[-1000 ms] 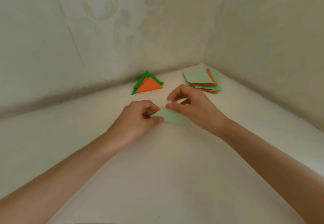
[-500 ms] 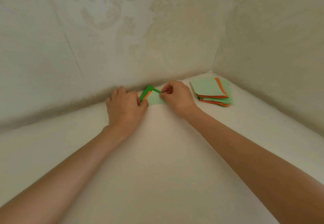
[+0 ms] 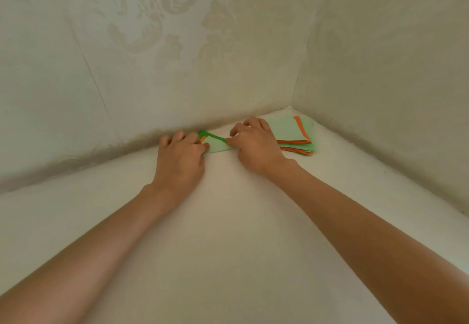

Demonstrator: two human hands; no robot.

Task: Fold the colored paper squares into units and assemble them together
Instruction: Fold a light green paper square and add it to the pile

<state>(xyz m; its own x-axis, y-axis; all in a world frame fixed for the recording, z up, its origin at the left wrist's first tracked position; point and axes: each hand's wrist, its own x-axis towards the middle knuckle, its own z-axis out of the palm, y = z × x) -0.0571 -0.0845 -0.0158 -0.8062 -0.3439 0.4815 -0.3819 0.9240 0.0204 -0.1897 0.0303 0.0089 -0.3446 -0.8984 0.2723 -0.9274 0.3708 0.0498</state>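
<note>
A pale green folded paper unit (image 3: 218, 146) lies on top of the stack of folded dark green and orange triangles (image 3: 206, 135) near the back wall. My left hand (image 3: 181, 156) presses on the unit's left end with fingers bent. My right hand (image 3: 255, 143) pinches its right end between thumb and fingertips. Most of the triangle stack is hidden under the pale unit and my fingers. A pile of flat pale green and orange paper squares (image 3: 291, 133) lies just right of my right hand, in the corner.
The white tabletop (image 3: 228, 234) meets patterned cream walls (image 3: 177, 57) at the back and right, which form a corner behind the paper pile.
Both hands carried the pale green unit from the table's middle back toward the wall and set it onto the green and orange triangles. Since half a second ago they have barely shifted.
</note>
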